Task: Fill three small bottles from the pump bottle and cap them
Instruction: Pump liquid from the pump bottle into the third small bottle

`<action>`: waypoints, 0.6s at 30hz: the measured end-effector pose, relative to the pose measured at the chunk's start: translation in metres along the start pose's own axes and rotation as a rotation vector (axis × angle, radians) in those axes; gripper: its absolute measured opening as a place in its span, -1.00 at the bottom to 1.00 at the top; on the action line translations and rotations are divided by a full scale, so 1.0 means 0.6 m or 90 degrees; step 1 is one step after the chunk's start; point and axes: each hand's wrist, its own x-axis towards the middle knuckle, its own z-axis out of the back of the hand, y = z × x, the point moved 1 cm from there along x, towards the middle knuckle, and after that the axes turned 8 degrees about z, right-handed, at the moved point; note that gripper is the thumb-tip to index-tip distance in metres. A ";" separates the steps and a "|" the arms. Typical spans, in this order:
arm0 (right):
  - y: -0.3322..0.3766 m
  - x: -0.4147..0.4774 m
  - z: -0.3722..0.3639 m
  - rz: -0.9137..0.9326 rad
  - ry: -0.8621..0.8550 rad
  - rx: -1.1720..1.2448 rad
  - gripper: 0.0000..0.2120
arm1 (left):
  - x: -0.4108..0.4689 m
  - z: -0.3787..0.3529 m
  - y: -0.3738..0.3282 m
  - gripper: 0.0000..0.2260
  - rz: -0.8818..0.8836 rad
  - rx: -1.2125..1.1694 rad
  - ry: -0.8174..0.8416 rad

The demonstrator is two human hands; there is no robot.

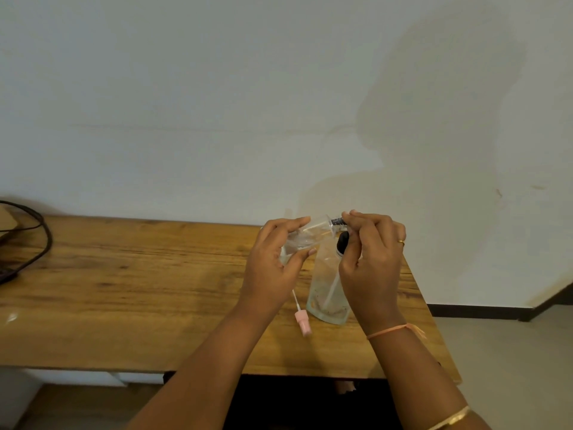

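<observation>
Wooden table (139, 274), pale wall (217, 88) behind. Left hand (273, 265) grips a small bottle (313, 232) tipped sideways; right hand (372, 262) pinches its dark cap (337, 221). Pump bottle (328, 290) stands beneath, pink sprayer (302, 322) lying beside.

Left hand (273, 259) holds a small clear bottle (316, 229) sideways; right hand (372, 259) pinches its cap (337, 221). Below, a pump bottle (327, 290) stands on the bench (124, 290) beside a pink sprayer (302, 321).
</observation>
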 end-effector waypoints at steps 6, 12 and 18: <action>-0.007 -0.011 -0.007 0.013 0.006 -0.011 -0.75 | 0.000 -0.002 0.007 -0.58 0.025 0.004 0.019; -0.006 -0.014 -0.006 -0.002 0.013 0.002 -0.77 | -0.005 -0.001 0.005 -0.54 0.025 0.002 0.002; 0.003 0.001 0.003 -0.027 0.001 0.022 -0.76 | 0.001 -0.003 0.000 -0.54 0.019 -0.045 -0.006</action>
